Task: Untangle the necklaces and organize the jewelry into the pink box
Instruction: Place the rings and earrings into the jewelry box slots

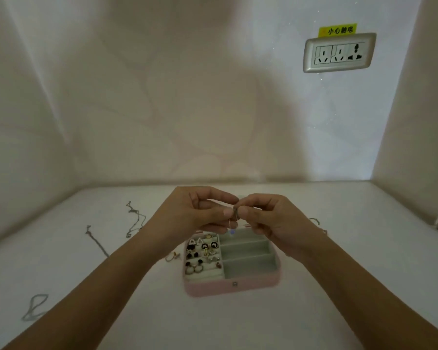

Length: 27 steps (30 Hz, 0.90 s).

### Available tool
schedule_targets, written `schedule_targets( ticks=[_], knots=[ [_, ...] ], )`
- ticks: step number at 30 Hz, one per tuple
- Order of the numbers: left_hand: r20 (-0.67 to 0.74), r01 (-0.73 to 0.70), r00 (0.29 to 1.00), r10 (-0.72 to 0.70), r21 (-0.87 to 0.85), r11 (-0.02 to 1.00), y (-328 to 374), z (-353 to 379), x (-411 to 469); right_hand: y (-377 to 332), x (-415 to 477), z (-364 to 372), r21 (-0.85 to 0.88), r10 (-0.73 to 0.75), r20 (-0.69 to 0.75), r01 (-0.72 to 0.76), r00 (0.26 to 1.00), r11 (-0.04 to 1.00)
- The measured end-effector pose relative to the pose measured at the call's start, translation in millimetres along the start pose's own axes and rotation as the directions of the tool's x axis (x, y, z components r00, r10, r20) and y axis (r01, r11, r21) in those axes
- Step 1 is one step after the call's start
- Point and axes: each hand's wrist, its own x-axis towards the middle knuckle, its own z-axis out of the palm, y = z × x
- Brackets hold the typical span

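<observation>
We hold both hands up over the far edge of the box (234, 286), probably so that anything that slips falls into it rather than onto the table (339, 248). Our left hand (200, 210) and right hand (266, 215) meet fingertip to fingertip, each pinched shut on a small dark metal piece (235, 212), a ring or clasp; we cannot tell which. A very fine chain (229, 223) hangs from it toward the box, with a tiny blue glint at its lower end. The pinch is tight and close, which suits work on something this thin, likely easing a knot or the clasp. The box lies open and pink-rimmed: its left half is packed with earrings (202, 253), while the three compartments on its right look bare. Several necklaces wait on the table to our left, one (134, 218) near the left wrist, another (96, 241) beside it, a looped one (36, 306) nearer us. A gold piece (172, 256) lies just beside the box.
</observation>
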Motion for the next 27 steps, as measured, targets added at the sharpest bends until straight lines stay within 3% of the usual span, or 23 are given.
schedule_targets(
  ticks=[9, 14, 20, 27],
  knots=[
    [-0.138, -0.018, 0.990, 0.024, 0.046, 0.999, -4.9, -4.6, -22.6, 12.5, 0.8, 16.4, -0.059, 0.006, 0.016, -0.005, 1.000, 0.998],
    [-0.192, 0.082, 0.979, -0.069, 0.060, 0.995, -17.9, -9.9, -32.8, 15.1, 1.0, 13.8, -0.247, 0.043, -0.028, -0.049, 0.999, 0.968],
    [-0.228, 0.193, 0.958, -0.172, 0.075, 0.978, -39.6, -9.4, -39.3, 30.7, 6.9, 9.7, -0.538, 0.076, -0.039, -0.086, 0.996, 0.838],
    [-0.264, 0.229, 0.949, -0.176, 0.187, 0.955, -54.1, -2.2, -40.7, 35.6, 8.2, 6.8, -0.635, 0.103, 0.021, -0.066, 0.995, 0.770]
  ],
)
